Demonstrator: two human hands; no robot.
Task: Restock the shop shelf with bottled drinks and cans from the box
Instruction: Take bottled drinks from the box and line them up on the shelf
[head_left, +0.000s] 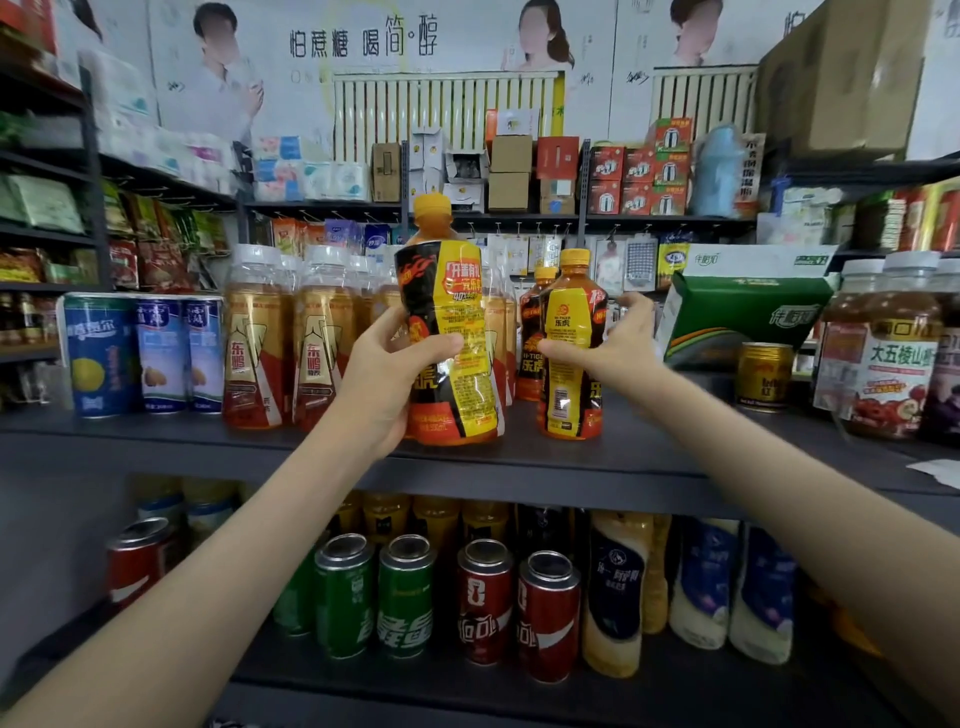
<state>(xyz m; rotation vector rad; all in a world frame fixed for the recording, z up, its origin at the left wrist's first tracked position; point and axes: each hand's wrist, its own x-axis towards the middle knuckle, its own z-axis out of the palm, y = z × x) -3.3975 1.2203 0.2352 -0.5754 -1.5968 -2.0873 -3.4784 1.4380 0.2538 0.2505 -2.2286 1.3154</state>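
My left hand (387, 371) grips an orange energy-drink bottle (449, 291) with a yellow cap and a black and yellow label, held just above the front of the dark shelf (649, 441). My right hand (610, 345) wraps around a second, matching bottle (571, 364) that stands upright on the shelf. A third bottle of the same kind (530, 338) stands behind it. The box is not in view.
Gold-labelled bottles (260, 343) and blue cans (150, 353) fill the shelf's left. A gold can (763, 376), a green carton (743, 317) and large jars (883, 358) stand at the right. The lower shelf holds green cans (379, 597), red cans (519, 608) and bottles.
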